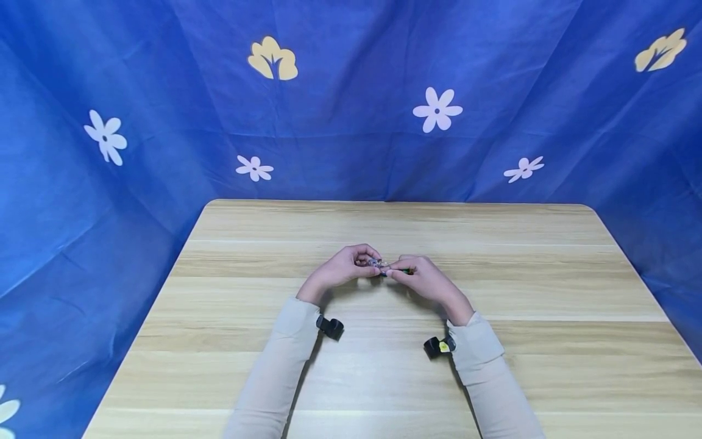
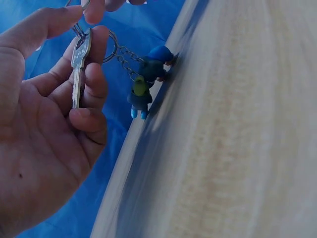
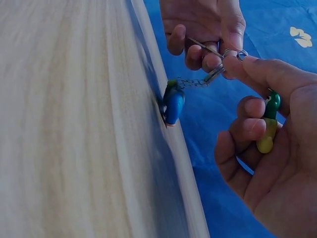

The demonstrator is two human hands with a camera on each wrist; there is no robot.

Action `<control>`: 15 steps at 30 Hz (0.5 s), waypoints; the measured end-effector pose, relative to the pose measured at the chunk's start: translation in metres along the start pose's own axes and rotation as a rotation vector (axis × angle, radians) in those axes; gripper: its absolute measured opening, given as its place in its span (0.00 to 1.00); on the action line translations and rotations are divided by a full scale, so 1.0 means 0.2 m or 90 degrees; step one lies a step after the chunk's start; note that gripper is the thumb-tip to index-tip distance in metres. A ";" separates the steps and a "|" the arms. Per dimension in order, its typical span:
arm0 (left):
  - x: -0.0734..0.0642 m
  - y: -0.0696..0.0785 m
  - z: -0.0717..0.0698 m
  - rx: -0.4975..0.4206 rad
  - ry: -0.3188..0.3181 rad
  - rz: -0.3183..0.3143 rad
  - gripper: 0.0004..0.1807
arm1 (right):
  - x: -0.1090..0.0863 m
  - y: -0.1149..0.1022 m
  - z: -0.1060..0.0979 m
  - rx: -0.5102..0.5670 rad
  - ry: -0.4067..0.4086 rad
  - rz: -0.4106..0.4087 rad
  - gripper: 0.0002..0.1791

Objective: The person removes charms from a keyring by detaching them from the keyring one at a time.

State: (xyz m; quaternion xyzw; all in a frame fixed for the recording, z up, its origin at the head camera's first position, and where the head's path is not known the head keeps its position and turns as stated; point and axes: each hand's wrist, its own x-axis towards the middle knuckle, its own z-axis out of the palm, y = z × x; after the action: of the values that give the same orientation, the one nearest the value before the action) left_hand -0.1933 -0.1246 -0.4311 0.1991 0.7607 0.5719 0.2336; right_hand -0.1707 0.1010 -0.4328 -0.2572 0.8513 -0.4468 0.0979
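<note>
In the head view, both hands meet over the table's middle. My left hand [image 1: 347, 267] holds a silver key [image 2: 79, 69], which lies along its curled fingers in the left wrist view. Metal split rings [image 2: 115, 47] join the key to short chains. From these chains hang small figurine charms, one with a blue cap [image 2: 159, 53] and one with a yellow-green head [image 2: 140, 87], low by the tabletop. My right hand [image 1: 426, 279] pinches a small metal ring [image 3: 241, 54] between thumb and forefinger. Its other fingers curl round a green and yellow figurine [image 3: 269, 121].
A light wood-grain table [image 1: 241, 341] extends around both arms. Blue cloth [image 1: 351, 122] printed with flowers and trees hangs behind it and at the sides. Black straps with cameras [image 1: 332, 328] sit at both sleeve cuffs.
</note>
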 end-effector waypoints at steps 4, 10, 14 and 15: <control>0.00 0.00 0.00 -0.012 -0.002 0.003 0.13 | 0.00 0.00 0.00 0.002 0.000 0.006 0.12; 0.01 -0.01 0.01 -0.016 -0.004 0.009 0.13 | 0.00 -0.01 0.00 0.008 0.007 0.005 0.12; 0.01 0.00 0.01 -0.017 0.002 0.012 0.14 | 0.00 -0.02 0.00 0.012 0.009 0.008 0.12; 0.00 0.00 0.01 -0.018 0.006 0.011 0.14 | 0.00 -0.02 0.00 0.011 0.008 0.011 0.12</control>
State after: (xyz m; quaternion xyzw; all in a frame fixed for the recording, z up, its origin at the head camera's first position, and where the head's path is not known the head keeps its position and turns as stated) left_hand -0.1934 -0.1232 -0.4316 0.1996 0.7522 0.5852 0.2279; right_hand -0.1690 0.0994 -0.4303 -0.2461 0.8500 -0.4553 0.0985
